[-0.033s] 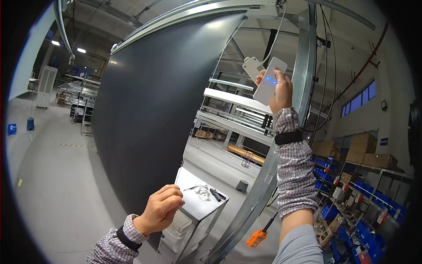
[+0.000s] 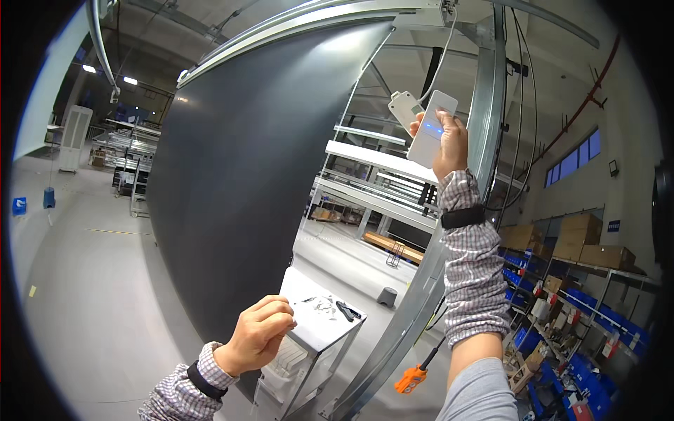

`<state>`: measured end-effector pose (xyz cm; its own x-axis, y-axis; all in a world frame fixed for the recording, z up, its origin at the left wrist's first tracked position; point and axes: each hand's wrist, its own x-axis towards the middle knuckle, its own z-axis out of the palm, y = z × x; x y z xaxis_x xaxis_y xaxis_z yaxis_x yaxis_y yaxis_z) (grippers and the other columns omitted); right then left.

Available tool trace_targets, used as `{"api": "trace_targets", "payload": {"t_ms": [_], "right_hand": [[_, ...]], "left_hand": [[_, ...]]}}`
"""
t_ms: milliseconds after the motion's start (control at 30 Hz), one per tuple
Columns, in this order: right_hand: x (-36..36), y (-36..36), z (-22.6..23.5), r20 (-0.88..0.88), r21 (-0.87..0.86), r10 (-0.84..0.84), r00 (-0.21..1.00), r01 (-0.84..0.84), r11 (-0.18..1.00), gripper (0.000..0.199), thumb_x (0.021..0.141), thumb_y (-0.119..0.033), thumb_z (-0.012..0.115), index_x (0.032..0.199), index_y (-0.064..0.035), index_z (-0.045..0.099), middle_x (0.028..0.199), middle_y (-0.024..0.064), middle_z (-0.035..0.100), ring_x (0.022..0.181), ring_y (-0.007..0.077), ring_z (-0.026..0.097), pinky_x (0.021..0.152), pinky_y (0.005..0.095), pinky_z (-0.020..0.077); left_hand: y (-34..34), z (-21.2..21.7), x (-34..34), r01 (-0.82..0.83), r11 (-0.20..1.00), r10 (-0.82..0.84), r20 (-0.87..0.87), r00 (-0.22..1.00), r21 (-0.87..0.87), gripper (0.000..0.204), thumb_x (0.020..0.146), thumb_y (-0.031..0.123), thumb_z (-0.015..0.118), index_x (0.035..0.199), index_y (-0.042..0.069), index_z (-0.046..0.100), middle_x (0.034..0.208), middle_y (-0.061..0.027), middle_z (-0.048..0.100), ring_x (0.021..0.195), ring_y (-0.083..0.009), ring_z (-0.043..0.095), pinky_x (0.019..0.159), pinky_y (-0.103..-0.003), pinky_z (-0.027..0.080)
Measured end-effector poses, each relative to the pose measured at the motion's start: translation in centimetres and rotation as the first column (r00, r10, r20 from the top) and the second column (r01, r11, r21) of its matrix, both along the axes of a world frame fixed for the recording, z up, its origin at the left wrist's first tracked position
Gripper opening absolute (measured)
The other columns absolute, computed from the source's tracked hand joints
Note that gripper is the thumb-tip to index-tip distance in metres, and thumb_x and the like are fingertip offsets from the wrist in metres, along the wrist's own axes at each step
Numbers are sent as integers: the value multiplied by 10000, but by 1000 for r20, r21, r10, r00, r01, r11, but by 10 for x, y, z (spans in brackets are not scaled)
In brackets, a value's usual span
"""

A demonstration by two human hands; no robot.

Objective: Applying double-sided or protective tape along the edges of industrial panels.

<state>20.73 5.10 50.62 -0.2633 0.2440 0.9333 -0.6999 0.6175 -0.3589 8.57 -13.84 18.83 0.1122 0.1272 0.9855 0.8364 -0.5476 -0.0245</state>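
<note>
Right hand (image 2: 449,144): raised high at about 1 o'clock in the view, fingers wrapped round a slim white remote (image 2: 433,128); thumb on its face near a small blue light
Remote axis: long axis runs up and slightly right, top end tilted toward 1 o'clock; lower half hidden in the palm
Small white box (image 2: 405,109): hangs on a thin cable just beside the remote, at 10 o'clock from it; whether the two touch cannot be told
Left hand (image 2: 256,335): low at 7 o'clock, curled to a narrow pinch at the edge of the large dark panel (image 2: 246,189); what the fingertips hold, if anything, is too small to tell
Relation: remote lies well apart from the left hand, up toward 1 o'clock; only the right hand is on it
Panel: hangs from the curved metal rail (image 2: 295,28) overhead, filling the middle of the view
Below: white cart (image 2: 316,323) with small tools at 6 o'clock; orange pendant control (image 2: 411,379) at 5 o'clock; metal post (image 2: 484,126) behind the right wrist
</note>
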Motion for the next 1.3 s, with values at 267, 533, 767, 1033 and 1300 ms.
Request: {"api": "trace_targets", "payload": {"t_ms": [267,533,767,1033,1300], "right_hand": [[-2,6,16,22,-12,-40,999,40,999,220,851,-161,442,969,21,471,807,161,596,637,238,623,595,347,533],[-6,-1,26,25,0,-97,995,97,995,201,844,-164,463,936,14,479,810,164,602,654,236,621,607,336,531],[-6,3,36,57,29,-110,992,109,994,208,838,-157,457,956,14,472,800,169,601,622,241,619,573,340,527],[-5,-2,38,43,25,-167,985,166,986,191,849,-150,447,927,20,489,801,159,597,648,231,612,607,330,517],[-5,-2,40,50,78,-190,981,185,980,203,834,-160,460,965,-5,459,785,156,601,613,232,621,546,330,517]], "left_hand": [[-1,-3,-3,-60,998,60,-70,996,-8,187,606,-82,543,766,14,525,764,-82,535,791,-265,557,640,-327,461],[-2,-8,-5,-115,993,110,-137,984,-27,196,614,-56,554,781,42,524,791,-60,534,837,-229,560,596,-306,421],[-3,-11,-1,-138,990,131,-153,979,-37,139,675,-22,557,778,60,511,817,-49,537,876,-200,555,582,-293,393],[-1,-11,-1,-121,992,114,-141,983,-44,130,678,-16,556,779,55,515,835,-56,543,901,-211,553,604,-298,406],[-1,-6,2,-114,992,105,-149,983,-58,126,669,-22,584,777,27,543,844,-89,569,887,-254,566,634,-324,435]]}}
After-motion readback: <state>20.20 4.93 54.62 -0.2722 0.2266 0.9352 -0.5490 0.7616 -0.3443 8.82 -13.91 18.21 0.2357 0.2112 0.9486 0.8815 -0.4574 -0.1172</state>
